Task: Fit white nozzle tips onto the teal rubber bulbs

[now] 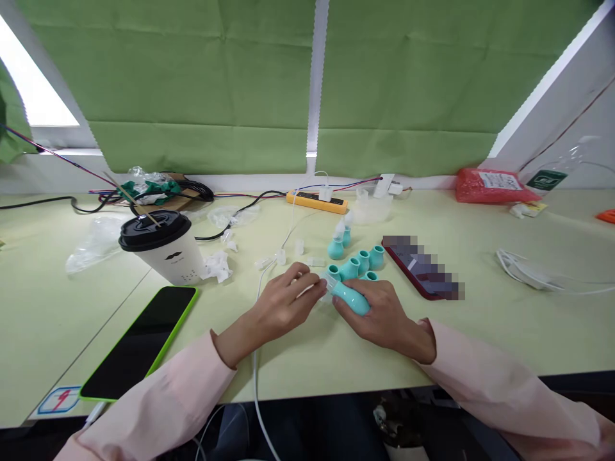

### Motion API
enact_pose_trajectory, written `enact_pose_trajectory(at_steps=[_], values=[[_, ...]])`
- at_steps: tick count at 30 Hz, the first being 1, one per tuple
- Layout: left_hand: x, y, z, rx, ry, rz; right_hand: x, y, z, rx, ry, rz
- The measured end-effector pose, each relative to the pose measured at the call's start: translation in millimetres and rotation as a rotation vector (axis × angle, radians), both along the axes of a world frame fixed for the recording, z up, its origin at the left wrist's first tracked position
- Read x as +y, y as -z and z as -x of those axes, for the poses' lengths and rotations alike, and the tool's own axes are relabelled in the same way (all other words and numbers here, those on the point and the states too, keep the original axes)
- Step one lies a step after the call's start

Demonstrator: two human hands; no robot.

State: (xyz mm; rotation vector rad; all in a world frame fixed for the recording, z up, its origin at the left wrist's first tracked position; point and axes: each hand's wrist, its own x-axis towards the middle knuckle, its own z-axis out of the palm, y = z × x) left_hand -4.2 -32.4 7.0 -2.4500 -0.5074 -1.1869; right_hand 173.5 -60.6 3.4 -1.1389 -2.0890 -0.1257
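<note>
My right hand (pixel 379 314) is wrapped round a turquoise bulb (pixel 353 298), which lies tilted with its narrow end toward the left. At that end is a clear tip (pixel 330 282), pinched by the fingers of my left hand (pixel 288 301). Just behind my hands stand several open turquoise bulbs (pixel 364 260). Farther back, a turquoise bulb (pixel 336 248) carries a clear tip on top. Small clear plastic pieces (pixel 300 247) lie behind my left hand, one of them on its side (pixel 316 262).
A lidded paper cup (pixel 175 256) and a green-edged phone (pixel 141 342) are at left. A red-edged phone (pixel 423 269) lies at right, near white cables (pixel 528 272). An orange power strip (pixel 317 202) sits at the back. A white cable (pixel 255 371) runs past my left wrist.
</note>
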Motion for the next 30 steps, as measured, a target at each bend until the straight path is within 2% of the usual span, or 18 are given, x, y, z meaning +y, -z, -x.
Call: enact_pose_trajectory(at_steps=[6,10,13,16,20,25,30], values=[[2.9,-2.2,-3.8,-0.095,0.053,0.162,-0.3,-0.9,-0.1,-0.073,0.001,-0.067],[0.6,-4.2,-5.9,-0.111,0.042,0.197,-1.0,-0.5,-0.6,-0.138,0.013,-0.085],[-2.9,-3.7,-6.9,-0.007,-0.061,0.124,-1.3,0.0,-0.8,-0.170,0.020,-0.100],[-7.2,-2.5,-8.0,0.167,-0.189,-0.018,-1.4,0.0,-0.8,-0.185,0.025,-0.121],[-9.3,-1.0,-9.9,0.270,-0.272,-0.127,-1.6,-0.2,-0.5,-0.156,0.002,-0.126],[-7.8,-1.9,-10.8,0.211,-0.246,-0.224,-3.0,-3.1,0.1,0.020,-0.055,-0.046],[-7.6,-5.7,-8.5,0.114,-0.153,-0.331,-6.6,-9.5,0.5,0.203,-0.094,0.205]])
